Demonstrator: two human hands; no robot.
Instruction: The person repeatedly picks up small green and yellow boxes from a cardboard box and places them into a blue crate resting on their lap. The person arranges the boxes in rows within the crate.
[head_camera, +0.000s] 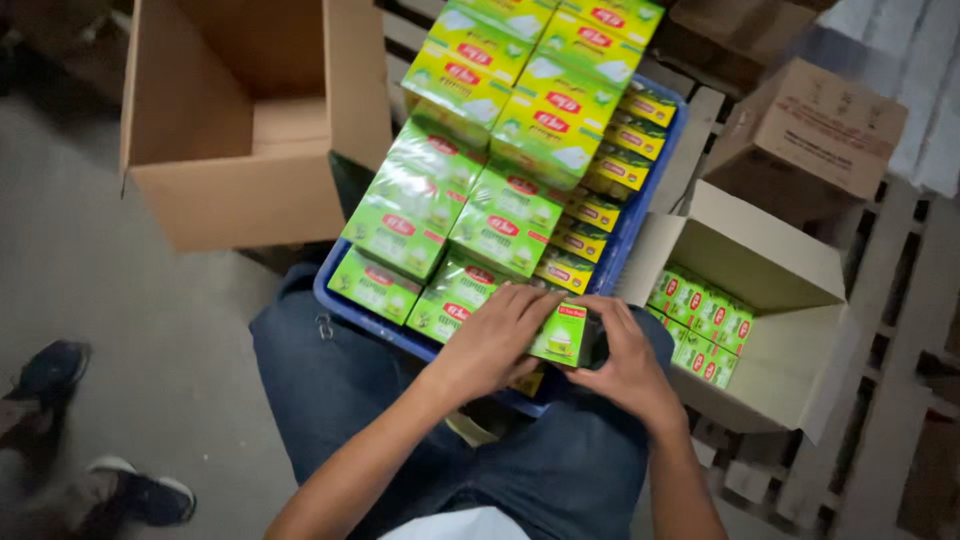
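a green box (562, 337) is clasped by both the left hand (495, 340) and right hand (625, 360) at the blue crate's (335, 295) near edge, seemingly to lift it clear of the stacks.

Green-and-yellow boxes (500, 130), blue crate (620, 240), brown carton (200, 200), blue jeans (330, 390)

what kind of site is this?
Likely a warehouse or packing area: wooden pallets on the floor, open cardboard cartons, and a blue crate stacked with small green boxes.
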